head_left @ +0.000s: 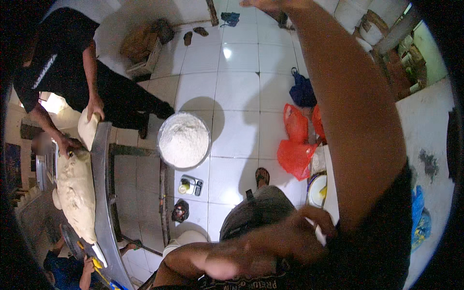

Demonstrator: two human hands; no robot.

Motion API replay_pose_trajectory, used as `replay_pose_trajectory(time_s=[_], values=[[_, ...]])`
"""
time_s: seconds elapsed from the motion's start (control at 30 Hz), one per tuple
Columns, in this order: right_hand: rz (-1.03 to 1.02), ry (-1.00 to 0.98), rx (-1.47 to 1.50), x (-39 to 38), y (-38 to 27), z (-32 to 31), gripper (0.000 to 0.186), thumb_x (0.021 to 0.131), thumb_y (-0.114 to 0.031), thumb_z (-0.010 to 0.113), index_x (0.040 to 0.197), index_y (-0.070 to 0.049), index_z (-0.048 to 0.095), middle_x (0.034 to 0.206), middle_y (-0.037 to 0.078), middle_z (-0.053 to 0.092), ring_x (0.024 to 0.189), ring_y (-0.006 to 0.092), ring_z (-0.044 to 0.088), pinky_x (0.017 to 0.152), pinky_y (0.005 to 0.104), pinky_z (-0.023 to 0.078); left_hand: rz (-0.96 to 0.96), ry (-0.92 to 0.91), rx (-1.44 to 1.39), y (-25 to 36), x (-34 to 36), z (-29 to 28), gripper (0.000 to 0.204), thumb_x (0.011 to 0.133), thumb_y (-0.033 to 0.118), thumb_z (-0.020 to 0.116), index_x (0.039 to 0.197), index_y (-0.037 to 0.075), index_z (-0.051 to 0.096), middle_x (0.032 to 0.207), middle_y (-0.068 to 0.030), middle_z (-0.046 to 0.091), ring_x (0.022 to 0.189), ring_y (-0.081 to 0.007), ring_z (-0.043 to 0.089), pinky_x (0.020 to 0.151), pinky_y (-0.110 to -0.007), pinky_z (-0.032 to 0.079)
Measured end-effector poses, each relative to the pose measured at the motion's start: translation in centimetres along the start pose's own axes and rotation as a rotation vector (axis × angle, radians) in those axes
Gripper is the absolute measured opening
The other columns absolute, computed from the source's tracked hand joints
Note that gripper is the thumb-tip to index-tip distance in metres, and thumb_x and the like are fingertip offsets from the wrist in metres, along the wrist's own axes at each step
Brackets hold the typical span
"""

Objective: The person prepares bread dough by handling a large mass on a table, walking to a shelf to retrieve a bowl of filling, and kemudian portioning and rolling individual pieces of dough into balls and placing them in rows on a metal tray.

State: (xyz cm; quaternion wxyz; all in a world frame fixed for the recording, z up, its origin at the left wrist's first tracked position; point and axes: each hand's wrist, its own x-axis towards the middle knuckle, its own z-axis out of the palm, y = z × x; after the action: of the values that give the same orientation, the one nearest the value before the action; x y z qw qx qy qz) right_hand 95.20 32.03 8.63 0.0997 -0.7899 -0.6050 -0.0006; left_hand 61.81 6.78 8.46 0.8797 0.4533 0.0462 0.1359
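My left forearm crosses in front of my body at the bottom. My left hand (299,237) is curled near my dark shirt, its fingers closed around a small white thing (316,233), too blurred to name. My right arm stretches up and away along the right side. At the top edge my right hand (275,4) is mostly cut off, and its fingers do not show well. Below and between my arms are my dark-clad knee (258,212) and a sandalled foot (262,177).
A bowl of white flour (184,140) stands left of centre, with a scale (191,185) nearby. Red plastic bags (295,154) lie by a white bucket (317,189). At left, a person in black handles dough (77,188) on a metal table (100,159); another person is lower left.
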Motion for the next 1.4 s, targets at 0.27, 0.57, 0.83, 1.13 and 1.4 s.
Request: replay_pose_trajectory(time_s=[0.27,0.57,0.83,1.13,1.4], values=[[-0.115,-0.228,-0.142,1.2,13.4,16.1,0.058,0.088,-0.056,0.04,0.098,-0.003,0.063,0.103,0.019,0.063,0.097,0.0363,0.059,0.086,0.048,0.045,-0.106,0.729,1.431,-2.6,-6.7,-14.1,0.034,0.083,0.017,0.063,0.114,0.004,0.058,0.113,-0.0192,0.057,0.112,-0.0373,0.048,0.1,-0.043,0.035],[-0.692,-0.232,-0.025,-12.8,16.1,35.0,0.023,0.089,-0.022,0.048,0.099,-0.007,0.063,0.099,0.012,0.062,0.096,0.0304,0.058,0.088,0.0416,0.044,-0.5,2.247,1.92,11.5,-36.6,-29.1,0.056,0.09,0.038,0.051,0.129,-0.001,0.044,0.136,-0.0258,0.039,0.127,-0.0458,0.032,0.103,-0.053,0.027],[-0.591,-0.318,-0.062,-26.6,10.9,34.2,0.028,0.083,-0.027,0.057,0.103,-0.009,0.063,0.099,0.013,0.064,0.09,0.0296,0.06,0.081,0.0422,0.047,-1.239,2.37,1.666,17.6,-39.0,-37.4,0.099,0.079,0.076,0.031,0.145,0.004,0.013,0.151,-0.0171,0.013,0.138,-0.0403,0.008,0.109,-0.055,0.007],[0.554,-0.898,0.124,-35.8,12.5,34.8,0.034,0.076,-0.028,0.064,0.102,-0.008,0.061,0.1,0.012,0.063,0.087,0.0265,0.06,0.078,0.0434,0.048,-1.102,2.418,1.633,21.4,-42.1,-42.4,0.095,0.08,0.075,0.031,0.146,0.009,0.012,0.152,-0.0128,0.009,0.14,-0.034,0.003,0.109,-0.056,0.001],[0.558,-0.768,0.312,-23.3,21.2,35.5,0.035,0.072,-0.026,0.067,0.101,-0.007,0.061,0.1,0.011,0.062,0.086,0.0261,0.06,0.077,0.0425,0.048,-1.442,2.328,1.123,22.8,-40.7,-38.3,0.097,0.073,0.078,0.041,0.143,0.013,0.027,0.152,-0.0093,0.012,0.139,-0.0393,0.002,0.107,-0.059,0.012]])
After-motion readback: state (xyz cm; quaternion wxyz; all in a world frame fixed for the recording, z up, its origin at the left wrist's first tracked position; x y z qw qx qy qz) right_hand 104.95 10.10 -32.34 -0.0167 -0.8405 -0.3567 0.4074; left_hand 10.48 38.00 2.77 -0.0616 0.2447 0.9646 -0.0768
